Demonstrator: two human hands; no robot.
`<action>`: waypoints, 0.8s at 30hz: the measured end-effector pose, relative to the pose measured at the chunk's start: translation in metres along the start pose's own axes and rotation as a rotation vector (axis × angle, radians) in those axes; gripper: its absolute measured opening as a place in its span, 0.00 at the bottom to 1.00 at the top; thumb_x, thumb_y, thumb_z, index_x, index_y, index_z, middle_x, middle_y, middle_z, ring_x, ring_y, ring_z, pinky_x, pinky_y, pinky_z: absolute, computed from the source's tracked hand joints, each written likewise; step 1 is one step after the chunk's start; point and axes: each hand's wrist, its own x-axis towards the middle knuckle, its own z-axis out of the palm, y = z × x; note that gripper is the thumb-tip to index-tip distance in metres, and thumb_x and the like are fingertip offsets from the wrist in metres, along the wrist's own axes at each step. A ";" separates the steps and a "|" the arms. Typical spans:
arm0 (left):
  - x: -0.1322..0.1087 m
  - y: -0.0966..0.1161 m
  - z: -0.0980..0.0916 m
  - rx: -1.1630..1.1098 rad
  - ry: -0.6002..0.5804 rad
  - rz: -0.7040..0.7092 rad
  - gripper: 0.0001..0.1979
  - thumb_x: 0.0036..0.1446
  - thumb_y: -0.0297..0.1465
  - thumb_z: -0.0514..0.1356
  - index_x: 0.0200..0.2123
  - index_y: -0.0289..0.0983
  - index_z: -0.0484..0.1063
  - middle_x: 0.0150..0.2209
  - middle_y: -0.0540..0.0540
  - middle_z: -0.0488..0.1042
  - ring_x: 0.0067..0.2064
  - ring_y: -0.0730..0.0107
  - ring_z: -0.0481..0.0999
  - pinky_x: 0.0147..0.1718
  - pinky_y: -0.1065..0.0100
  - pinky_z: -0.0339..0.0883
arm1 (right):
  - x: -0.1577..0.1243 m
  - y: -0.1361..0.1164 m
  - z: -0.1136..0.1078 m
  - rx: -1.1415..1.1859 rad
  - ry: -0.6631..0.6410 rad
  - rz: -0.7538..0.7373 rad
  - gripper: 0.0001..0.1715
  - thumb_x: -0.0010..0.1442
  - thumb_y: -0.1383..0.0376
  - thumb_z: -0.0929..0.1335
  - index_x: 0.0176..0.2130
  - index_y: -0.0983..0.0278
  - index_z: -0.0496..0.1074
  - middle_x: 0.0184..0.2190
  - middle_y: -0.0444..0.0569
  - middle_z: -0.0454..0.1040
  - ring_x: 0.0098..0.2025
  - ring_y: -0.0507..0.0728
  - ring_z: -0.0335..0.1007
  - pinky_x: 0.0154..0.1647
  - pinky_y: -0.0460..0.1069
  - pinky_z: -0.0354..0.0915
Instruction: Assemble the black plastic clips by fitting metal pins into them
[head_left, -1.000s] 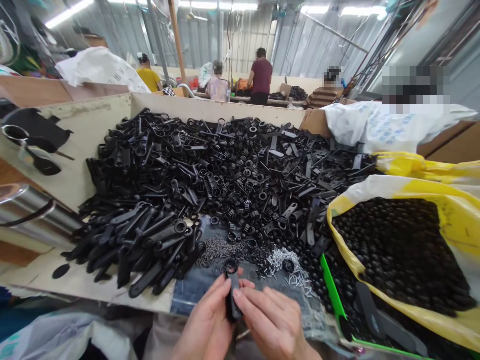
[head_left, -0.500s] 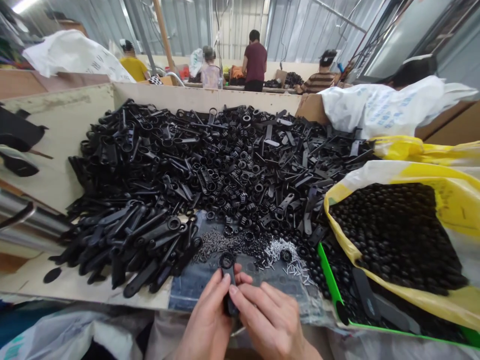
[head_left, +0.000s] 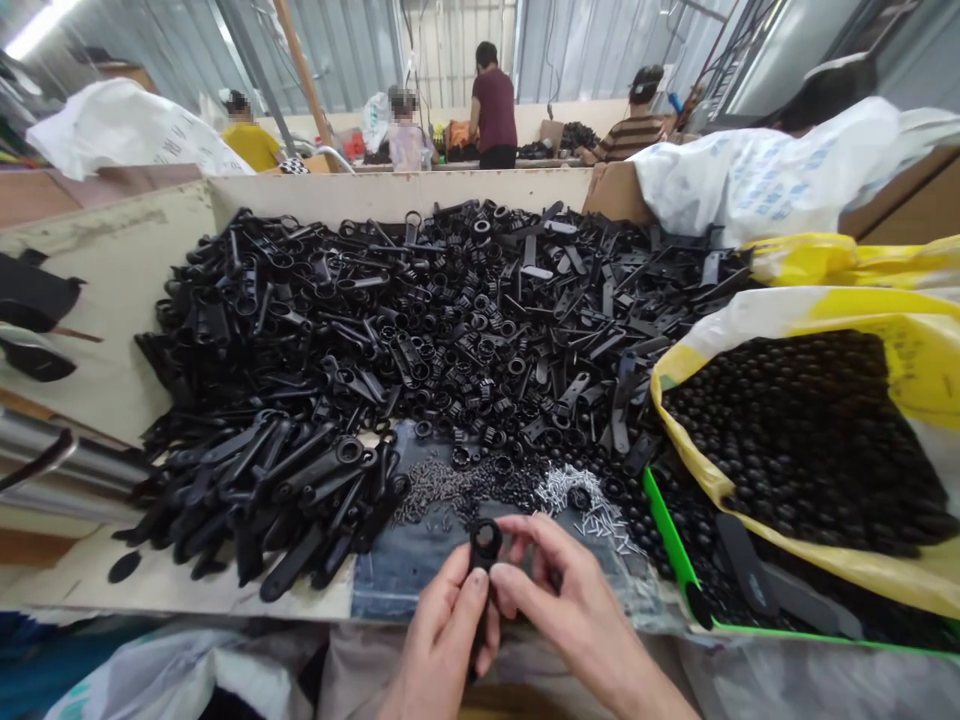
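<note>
1. Since the earlier head view, your right hand has moved up toward the ring end of the black plastic lever.
2. Your left hand pinches the lever's shaft between thumb and fingers, ring upright above the grip. Your right thumb lies against the ring, forefinger arched; you can't tell whether it grips.
3. Below lies a denim cloth with fine silvery metal pins, beside a heap of matte black plastic parts.

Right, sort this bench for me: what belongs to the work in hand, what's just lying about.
In hand: left hand, right hand, the black ring-ended plastic lever they pinch, the heap of matching levers and ring parts.
Lying about: yellow-lined sack of black balls, white sack, steel pipes.
</note>
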 end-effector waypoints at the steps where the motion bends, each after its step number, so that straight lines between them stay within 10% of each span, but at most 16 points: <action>1: 0.000 0.000 -0.001 0.056 -0.038 0.016 0.32 0.59 0.55 0.64 0.54 0.36 0.76 0.22 0.55 0.68 0.21 0.79 0.60 0.19 0.76 0.55 | 0.004 -0.001 0.000 0.094 -0.060 0.059 0.11 0.63 0.59 0.73 0.42 0.62 0.78 0.31 0.42 0.71 0.27 0.51 0.69 0.27 0.45 0.67; 9: -0.010 0.003 -0.004 0.224 -0.010 0.157 0.21 0.64 0.51 0.62 0.46 0.39 0.74 0.32 0.46 0.78 0.30 0.66 0.76 0.29 0.69 0.74 | 0.004 0.007 0.010 0.316 -0.128 0.133 0.19 0.64 0.50 0.73 0.39 0.64 0.77 0.25 0.40 0.68 0.25 0.50 0.63 0.26 0.44 0.60; 16: -0.010 -0.003 -0.003 0.371 0.040 0.258 0.20 0.70 0.50 0.53 0.45 0.40 0.73 0.24 0.53 0.68 0.24 0.72 0.66 0.24 0.72 0.59 | -0.004 0.010 0.025 0.352 -0.023 0.188 0.25 0.63 0.45 0.73 0.37 0.64 0.74 0.26 0.41 0.68 0.26 0.50 0.64 0.27 0.45 0.62; 24: -0.010 -0.011 -0.017 0.479 -0.001 0.299 0.19 0.72 0.47 0.51 0.49 0.41 0.73 0.28 0.51 0.72 0.29 0.69 0.70 0.31 0.69 0.62 | -0.002 0.012 0.025 0.449 -0.202 0.240 0.25 0.58 0.45 0.76 0.36 0.64 0.77 0.26 0.44 0.74 0.27 0.52 0.68 0.29 0.45 0.65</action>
